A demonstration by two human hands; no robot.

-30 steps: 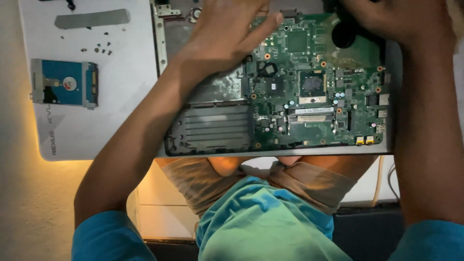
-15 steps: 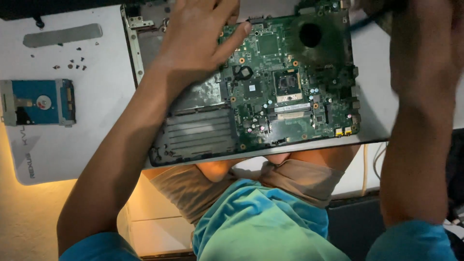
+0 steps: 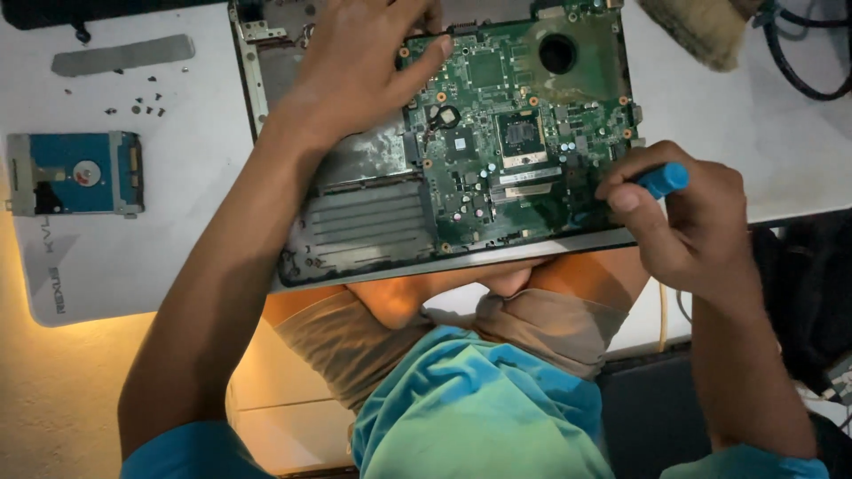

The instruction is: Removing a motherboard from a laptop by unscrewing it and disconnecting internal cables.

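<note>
An opened laptop base (image 3: 355, 226) lies on the white table with its green motherboard (image 3: 519, 133) exposed. My left hand (image 3: 355, 75) rests flat on the upper left of the base, thumb tip touching the board's edge. My right hand (image 3: 688, 222) is at the board's lower right corner, fingers closed around a tool with a blue handle (image 3: 661, 180); its tip is hidden behind my fingers. A round hole (image 3: 557, 53) shows in the board's upper right.
A blue hard drive (image 3: 73, 173) lies at the left on a white mat (image 3: 133, 257). Several small screws (image 3: 138, 99) and a grey metal strip (image 3: 122, 55) lie above it. A brush (image 3: 701, 27) and black cables (image 3: 803, 53) are at the top right.
My right hand has come down from the top right to the board's lower right corner, now showing a blue-handled tool in its grip. The left hand stays on the base.
</note>
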